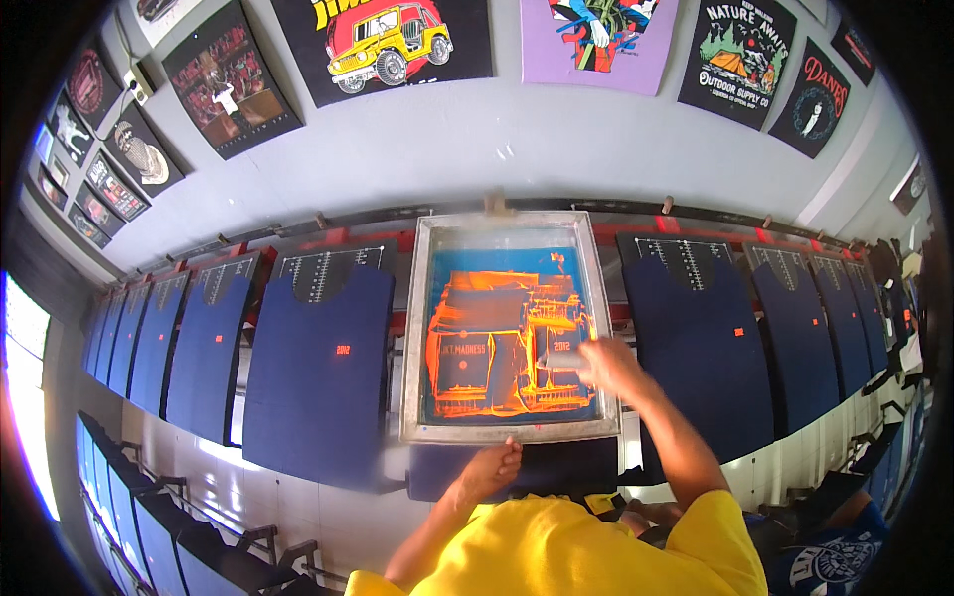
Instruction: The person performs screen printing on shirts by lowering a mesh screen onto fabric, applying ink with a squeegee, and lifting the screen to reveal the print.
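Resting on the near edge of a metal-framed printing screen (509, 328), the left hand (489, 469) lies with its fingers curled loosely over the frame's lower rail, its grip slack and closed on nothing but the rail it touches. The right hand (608, 366) is blurred above the screen's right half; it seems to hold a pale flat tool (562, 360), yet how tightly its grip is shut cannot be told. Between the two hands the screen shows a blue mesh with a bright orange blocky design, framed in dull grey metal and lying on a dark blue garment (517, 467) whose hem shows just below the left hand. To either side of the grips, more navy shirts (318, 368) are stretched on a long row of boards, each with a small orange mark at the chest. Well beyond the hands, on the grey wall, hang printed sample panels: a black one with a yellow car (390, 42), a purple one (598, 38), and a black one with a forest scene (737, 58).
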